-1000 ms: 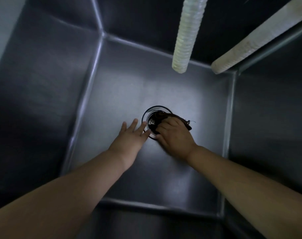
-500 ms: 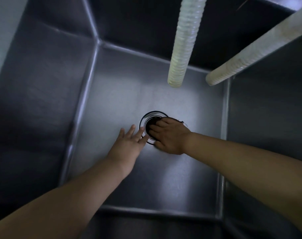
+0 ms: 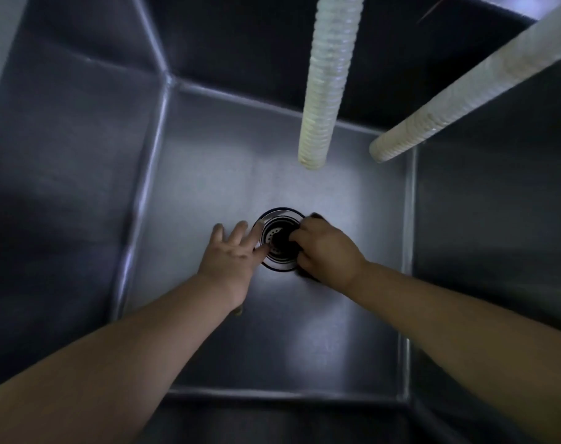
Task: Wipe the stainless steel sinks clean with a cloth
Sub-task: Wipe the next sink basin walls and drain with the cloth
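One deep stainless steel sink fills the view, seen from above; floor brightly lit at centre, walls dark. Two pale corrugated hoses hang into it: centre hose from the far side, its open end above the floor just beyond the drain; right hose slanting in from the far right corner, end near the right wall.

Both forearms reach in from the near side. Left hand: fingers straight and spread, palm down on the sink floor, fingertips touching the left rim of the drain strainer. It holds nothing; judged to be bracing.

Right hand: fingers curled, gripping a dark cloth. Only small parts of the cloth show, a dark edge past the knuckles on the far side and a dark wad under the fingertips. The wad sits on the right half of the strainer, pressed toward its centre. The cloth's full extent is hidden under the hand.

Drain strainer: round, ringed metal, perforations visible on its left part, roughly mid-floor.

Key relation: uncleaned strainer surface lies directly left of the cloth, between the two hands; the right hand already has the cloth on it, the left only touches the rim. Judgement: step in hand is scrubbing the drain; the next stroke likely runs leftward or round the ring, so the left fingertips would need to clear the rim.
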